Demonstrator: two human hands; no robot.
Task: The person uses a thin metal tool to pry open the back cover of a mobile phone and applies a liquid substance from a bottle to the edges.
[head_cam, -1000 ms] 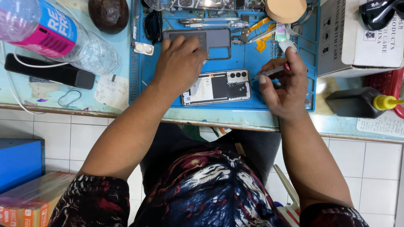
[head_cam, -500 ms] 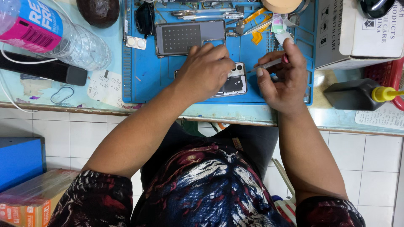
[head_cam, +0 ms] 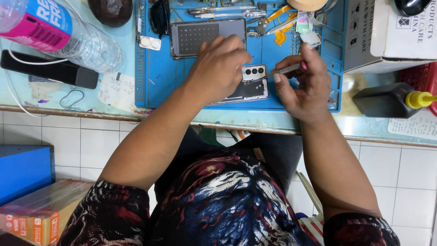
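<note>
Smartphone with its back cover off and a silver camera block (head_cam: 252, 81) is laid on the blue rubber work mat (head_cam: 159, 86), near the front edge of the surface. It is pressed down by the left hand (head_cam: 217, 68), whose fingers are curled over its left part. A thin metal tool with a pink grip (head_cam: 287, 69) is pinched in the fingers of the right hand (head_cam: 304, 84), its tip brought just beside the camera block. A grey perforated plate (head_cam: 207, 36) is seen behind the phone, further back on the mat. A clear plastic bottle with a pink label (head_cam: 59, 32) is lying toward the back left corner, and a black bottle with a yellow cap (head_cam: 387, 101) toward the right edge.
</note>
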